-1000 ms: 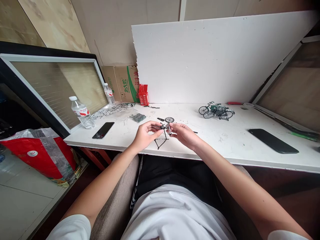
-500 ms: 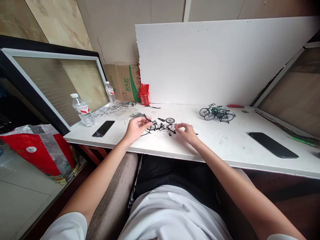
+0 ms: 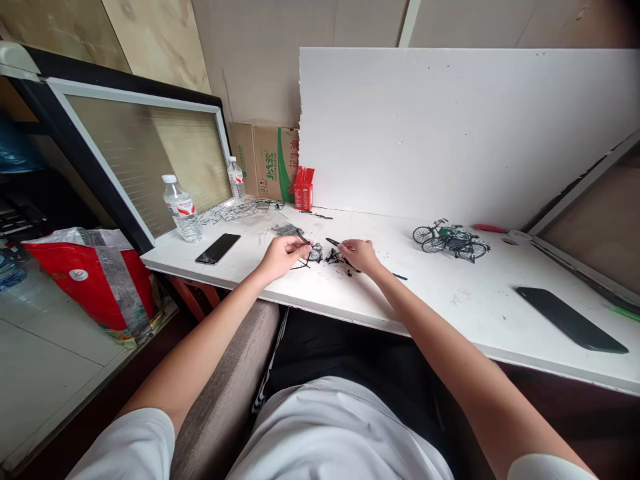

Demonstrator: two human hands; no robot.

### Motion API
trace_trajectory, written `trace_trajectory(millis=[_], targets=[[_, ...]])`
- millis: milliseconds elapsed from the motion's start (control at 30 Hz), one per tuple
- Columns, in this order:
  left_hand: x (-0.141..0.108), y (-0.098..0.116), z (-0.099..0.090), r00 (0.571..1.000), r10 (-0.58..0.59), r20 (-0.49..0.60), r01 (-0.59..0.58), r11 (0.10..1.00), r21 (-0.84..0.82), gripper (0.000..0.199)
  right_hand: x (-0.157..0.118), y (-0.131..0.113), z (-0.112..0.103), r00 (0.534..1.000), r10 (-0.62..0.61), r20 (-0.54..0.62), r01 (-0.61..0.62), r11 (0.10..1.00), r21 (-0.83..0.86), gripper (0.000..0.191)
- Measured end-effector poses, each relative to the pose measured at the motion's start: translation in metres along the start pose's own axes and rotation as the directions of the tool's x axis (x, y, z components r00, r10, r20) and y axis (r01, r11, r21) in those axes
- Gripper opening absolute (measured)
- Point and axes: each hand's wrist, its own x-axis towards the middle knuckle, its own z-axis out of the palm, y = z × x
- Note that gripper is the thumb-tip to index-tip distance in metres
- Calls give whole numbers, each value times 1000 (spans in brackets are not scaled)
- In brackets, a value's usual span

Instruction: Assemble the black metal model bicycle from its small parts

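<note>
My left hand (image 3: 286,256) pinches a thin, curved black plastic part (image 3: 303,235) between thumb and fingertips, just above the table. A small spoked wheel (image 3: 316,252) lies right by those fingertips. My right hand (image 3: 359,255) is lowered over the loose parts, its fingers bent and closed together. What its fingertips grip, if anything, is hidden. Beside them a slim black piece (image 3: 331,241) points to the left. Between the two hands lie several small black model parts (image 3: 334,257).
Two assembled model bicycles (image 3: 450,239) stand at the right on the white table (image 3: 430,300). A dark phone (image 3: 570,319) lies nearer, another phone (image 3: 218,248) at the left. Water bottles (image 3: 183,212), part frames (image 3: 245,211) and a red box (image 3: 303,190) sit behind.
My right hand has moved in over the parts and now covers where a spoked wheel lay; its fingers have come down. The left hand keeps its black part. The view has turned left.
</note>
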Motion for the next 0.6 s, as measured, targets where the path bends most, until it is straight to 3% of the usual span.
trace_trajectory(millis=[100, 267, 433, 600], targets=[[-1, -1, 0, 1000, 5, 31, -5, 1000, 10, 44, 15, -13, 10, 997, 73, -6, -73, 996, -59, 37], [-2, -2, 1, 999, 22, 36, -23, 1000, 7, 41, 28, -22, 22, 996, 77, 54, -67, 984, -166, 34], [-3, -3, 5, 998, 59, -24, -59, 998, -5, 40, 37, -14, 25, 997, 78, 17, -75, 986, -150, 16], [-4, -4, 8, 998, 51, -33, -51, 999, -12, 41, 36, -11, 18, 997, 79, -8, -79, 992, -101, 21]])
